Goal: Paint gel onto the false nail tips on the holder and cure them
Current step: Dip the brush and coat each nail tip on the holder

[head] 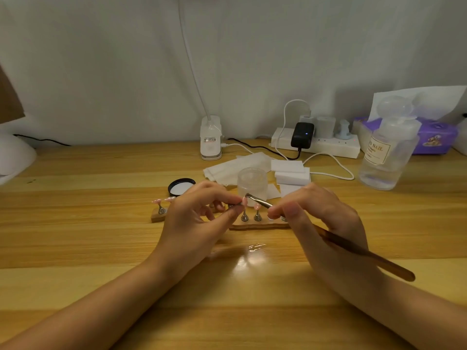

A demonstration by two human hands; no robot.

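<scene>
- Across the wooden bench (75,236) lie all the things, with a white wall behind.
- At the right edge stands one clear bottle (388,157) with a label, and behind it one purple tissue pack (437,137).
- Against the wall sits one white power strip (323,146) with a black adapter (302,138) plugged into it; to its left stands one white clip lamp base (211,140).
- Near the middle are white wipes (240,166) and a stack of white foam blocks (290,173), three as far as can be counted.
- One clear jar (252,183) stands open just behind the hands, its black lid (180,187) lying upturned to the left.
- The wooden holder (257,224) lies under the hands; its row of metal pegs is partly hidden, so the full count cannot be told.
- The left hand (199,223) has its fingers (227,200) closed narrow, pinching one peg with a pink nail tip (244,200) lifted above the holder.
- The right hand (326,221) grips one brush (366,253), fingers curled tight round its metal neck; the brush head touches the pinched nail tip.
- Another pink tip (257,206) stands on a peg in the holder.
</scene>
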